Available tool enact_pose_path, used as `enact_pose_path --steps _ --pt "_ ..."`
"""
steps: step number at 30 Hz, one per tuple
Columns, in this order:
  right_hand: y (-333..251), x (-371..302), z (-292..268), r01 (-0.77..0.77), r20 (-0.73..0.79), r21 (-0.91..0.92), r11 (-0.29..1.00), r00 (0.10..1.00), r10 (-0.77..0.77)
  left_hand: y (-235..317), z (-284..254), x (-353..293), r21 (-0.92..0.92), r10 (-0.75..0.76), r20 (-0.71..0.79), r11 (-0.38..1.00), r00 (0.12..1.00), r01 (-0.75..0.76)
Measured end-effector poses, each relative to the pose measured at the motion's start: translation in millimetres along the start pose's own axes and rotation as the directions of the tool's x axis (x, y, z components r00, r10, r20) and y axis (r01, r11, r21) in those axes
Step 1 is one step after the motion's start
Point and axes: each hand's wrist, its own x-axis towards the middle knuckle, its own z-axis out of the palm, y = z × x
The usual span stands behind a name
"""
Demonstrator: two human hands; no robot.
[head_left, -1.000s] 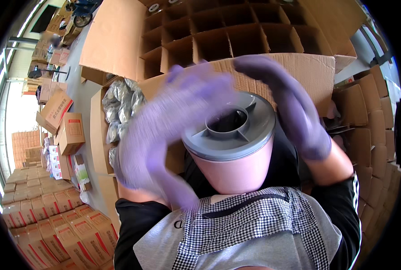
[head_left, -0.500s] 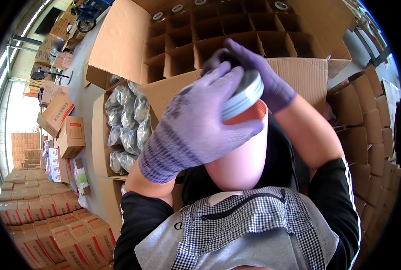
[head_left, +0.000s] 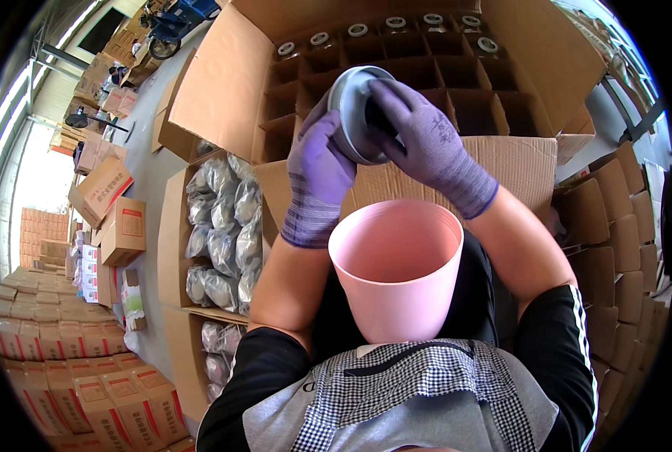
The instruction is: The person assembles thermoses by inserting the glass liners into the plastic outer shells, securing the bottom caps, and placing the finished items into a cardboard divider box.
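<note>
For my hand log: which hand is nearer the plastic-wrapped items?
Left. The left hand is to the right of the plastic-wrapped items, apart from them; the right hand is farther right, across the grey lid.

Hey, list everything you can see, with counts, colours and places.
shallow round lid: one, grey, between both hands
tapered round container: one, pink, at the lap
divided cardboard box: one, brown, ahead
small round pieces: seven visible, silvery, in its cells
open cardboard boxes: at least two, brown, left
plastic wrapped bundles: many, grey, inside those
stacked cardboard cartons: many, brown, lower left
open cardboard cartons: several, brown, far right
wheeled vehicle: one, blue, upper left
checked cloth garment: one, black, white, grey, torso
left hand: one, purple gloved, lid's left side
right hand: one, purple gloved, lid's right side
</note>
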Motion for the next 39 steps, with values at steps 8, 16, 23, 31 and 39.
enact_pose_path --steps 8,16,23,31,39 --pt "-2 -10 -20 -0.658 0.361 0.621 0.426 0.723 0.589 0 2 -13 0.031 0.123 0.013 0.992 0.992 -0.123" --pt "12 -11 -30 -0.729 0.533 0.589 0.348 0.674 0.511 -2 7 -29 0.475 0.098 0.273 0.852 0.957 -0.222" --pt "-16 -17 -35 -0.373 0.003 0.115 0.921 0.927 0.375 -1 14 -15 -0.124 0.050 0.058 0.991 0.997 -0.042" --pt "12 -5 -45 -0.467 0.257 0.415 0.781 0.883 0.392 -11 11 -15 0.413 -0.010 0.232 0.906 0.973 -0.089" --pt "2 -2 -30 -0.363 0.112 0.067 0.929 0.928 0.354 -22 14 -7 0.328 0.002 0.105 0.944 0.995 -0.036"
